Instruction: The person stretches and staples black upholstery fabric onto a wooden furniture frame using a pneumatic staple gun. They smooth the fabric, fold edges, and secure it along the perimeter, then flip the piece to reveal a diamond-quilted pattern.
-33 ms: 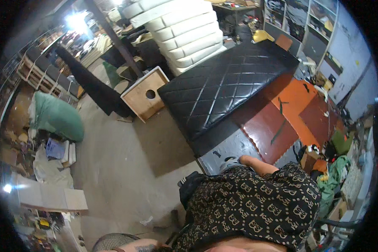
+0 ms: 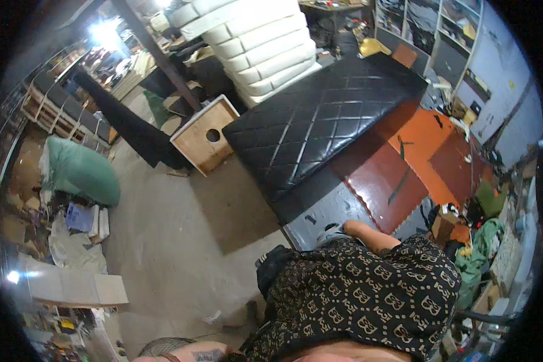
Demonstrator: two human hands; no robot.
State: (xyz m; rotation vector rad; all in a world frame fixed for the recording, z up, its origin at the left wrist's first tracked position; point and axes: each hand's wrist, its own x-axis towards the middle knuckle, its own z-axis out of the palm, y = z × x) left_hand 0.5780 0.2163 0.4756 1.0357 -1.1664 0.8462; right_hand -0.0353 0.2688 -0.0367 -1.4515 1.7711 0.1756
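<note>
My right forearm [image 2: 374, 235] reaches out from the patterned black sleeve toward the table's near edge. At its end my right hand [image 2: 348, 227] is mostly hidden, and its fingers do not show. Right beside it lies a pale grey and dark object [image 2: 330, 234], partly covered by my shirt; its kind is unclear. Tattooed skin of my left arm [image 2: 208, 355] shows at the lower edge, with the left hand out of view. Beyond the right hand, a black quilted cushioned panel [image 2: 326, 120] rests on the table. Dark red sheet material [image 2: 383, 190] covers the tabletop nearby.
An orange sheet [image 2: 425, 154] extends to the right. A cluttered heap with green cloth [image 2: 482, 247] borders the right side. Stacked white cushions [image 2: 259, 48] rise behind the panel. A wooden box with a round hole [image 2: 205, 142] and a green sack [image 2: 81, 172] stand left.
The view has shifted very slightly. My right arm and the things on the table stay in place.
</note>
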